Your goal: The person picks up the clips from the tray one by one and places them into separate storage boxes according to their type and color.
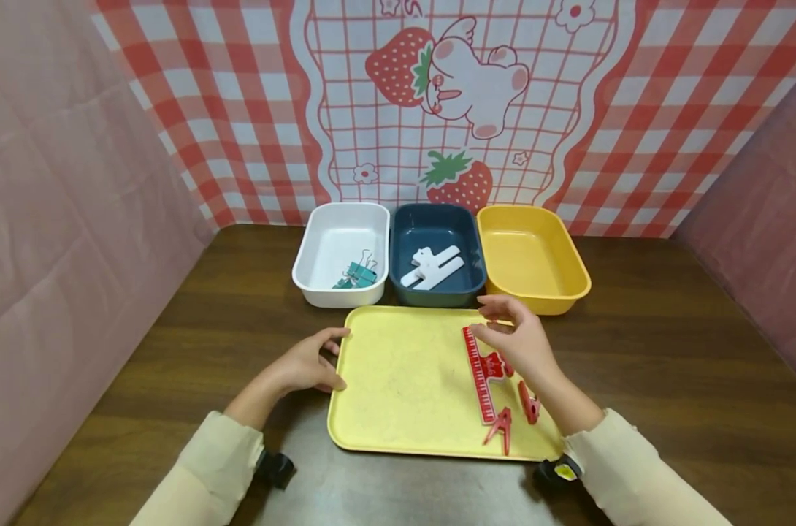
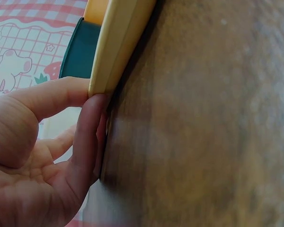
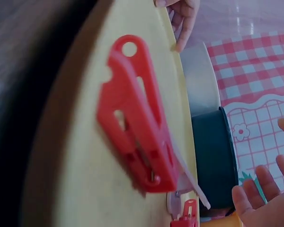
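Fingertips of the left hand (image 1: 306,363) touch the near side edge of a flat yellow tray (image 1: 404,380) with round corners. They rest on the rim, and the thumb and first finger are spread apart along it. The right hand (image 1: 524,342) is up over the other end of the tray. Its fingers are bent a little and apart, and nothing is in its grasp. Its thumb is close to the top of a long red clip (image 1: 480,380) with white marks like piano keys; whether they touch is hard to tell. That clip lies on the tray, running from the thumb back toward the person. Nearer the person than the right hand, a small red peg (image 1: 528,403) lies beside the wrist, and a spread-legged red peg (image 1: 501,427) lies by the long clip's bottom end. Something else red is partly hidden behind the hand.

Past both hands, three deep boxes stand in a row: a white box (image 1: 342,297) with teal metal-handled clips (image 1: 361,274), a dark blue box (image 1: 437,299) with white clips (image 1: 433,268), and a yellow box (image 1: 526,267). Under everything is a brown wood-look table (image 1: 634,365).
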`<state>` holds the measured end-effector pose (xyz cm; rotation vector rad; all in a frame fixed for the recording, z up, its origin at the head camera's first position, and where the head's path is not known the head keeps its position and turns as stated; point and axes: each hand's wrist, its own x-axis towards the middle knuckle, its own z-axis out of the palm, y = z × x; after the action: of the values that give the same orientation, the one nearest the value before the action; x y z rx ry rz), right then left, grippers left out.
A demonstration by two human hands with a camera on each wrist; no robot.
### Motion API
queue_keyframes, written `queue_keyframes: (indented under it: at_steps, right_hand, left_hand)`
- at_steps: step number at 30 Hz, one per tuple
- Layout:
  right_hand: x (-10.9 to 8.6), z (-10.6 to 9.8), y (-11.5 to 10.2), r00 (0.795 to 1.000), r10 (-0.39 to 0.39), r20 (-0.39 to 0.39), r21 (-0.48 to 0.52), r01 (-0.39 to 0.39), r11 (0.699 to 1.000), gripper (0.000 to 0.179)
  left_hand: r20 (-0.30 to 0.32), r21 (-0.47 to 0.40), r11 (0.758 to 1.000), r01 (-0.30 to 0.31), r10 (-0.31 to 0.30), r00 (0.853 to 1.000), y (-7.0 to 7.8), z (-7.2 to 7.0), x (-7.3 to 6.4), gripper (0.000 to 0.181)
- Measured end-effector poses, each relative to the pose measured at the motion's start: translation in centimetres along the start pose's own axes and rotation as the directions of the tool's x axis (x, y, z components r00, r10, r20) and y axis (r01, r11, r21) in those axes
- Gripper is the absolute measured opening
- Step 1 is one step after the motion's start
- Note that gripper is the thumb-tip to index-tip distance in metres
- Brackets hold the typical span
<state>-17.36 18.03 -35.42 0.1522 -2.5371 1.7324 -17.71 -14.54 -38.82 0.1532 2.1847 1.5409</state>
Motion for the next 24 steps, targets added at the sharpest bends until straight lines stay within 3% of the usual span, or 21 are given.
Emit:
queue_keyframes:
  at_steps: [5, 14, 24]
  right_hand:
    - [-0.4, -0.4, 0.7, 0.996, -0.005, 0.089, -0.077, 0.012, 0.997, 0.056]
    - [-0.9, -1.2, 2.2, 0.974, -0.029, 0.224, -0.095, 0.051, 0.994, 0.073]
    - [-1.5, -2.2, 3.4, 0.94, -0.098, 0.328, -0.151, 0.154, 0.977, 0.067]
  left_hand:
    - [-0.004, 0.007, 1.0, -0.004, 0.004, 1.0, -0.1, 0.0, 0.0, 0.084]
    - [-0.012, 0.01, 1.0, 0.005, -0.005, 1.0, 0.0, 0.1, -0.1, 0.084]
    - [-0.014, 0.019, 1.0, 0.025, -0.024, 1.0, 0.1, 0.0, -0.1, 0.085]
